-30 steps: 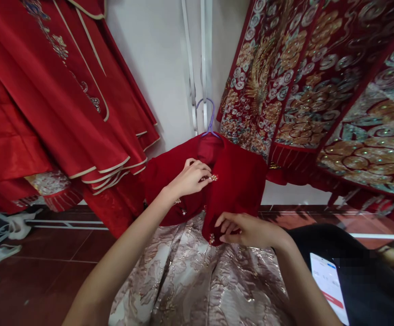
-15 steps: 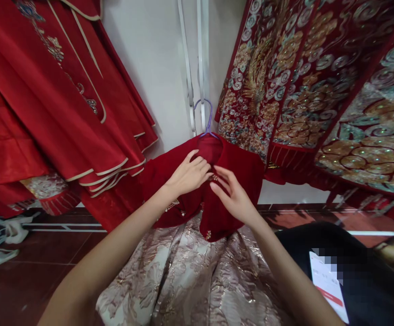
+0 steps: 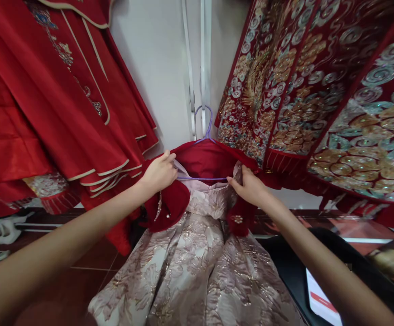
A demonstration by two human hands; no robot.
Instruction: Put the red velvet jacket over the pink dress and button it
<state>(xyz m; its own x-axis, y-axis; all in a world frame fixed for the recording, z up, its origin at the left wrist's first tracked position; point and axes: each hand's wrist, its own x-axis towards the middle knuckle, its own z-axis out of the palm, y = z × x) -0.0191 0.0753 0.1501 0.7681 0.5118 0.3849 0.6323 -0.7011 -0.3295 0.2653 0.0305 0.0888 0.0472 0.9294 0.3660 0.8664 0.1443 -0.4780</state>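
Observation:
A dark red velvet jacket (image 3: 176, 199) hangs with a pale pink brocade dress (image 3: 197, 253) on a purple hanger (image 3: 208, 129). The jacket's front is spread apart, so its red lining, the hanger's lower bar and the dress's top edge show. My left hand (image 3: 159, 171) is closed on the jacket's left front edge. On the other side, my right hand (image 3: 247, 184) grips the right front edge between thumb and fingers. Beaded trim (image 3: 238, 219) decorates the velvet below it.
Red garments (image 3: 64, 113) hang at the left, and embroidered red ones (image 3: 285, 90) at the right. White metal bars (image 3: 203, 68) run down the wall. A phone (image 3: 322, 296) lies on a black surface at lower right; white shoes (image 3: 8, 231) are at far left.
My hands were together at the jacket's front fastening; they have moved apart, each pulling one front edge outward. The jacket has opened, uncovering the dress's top and the hanger bar.

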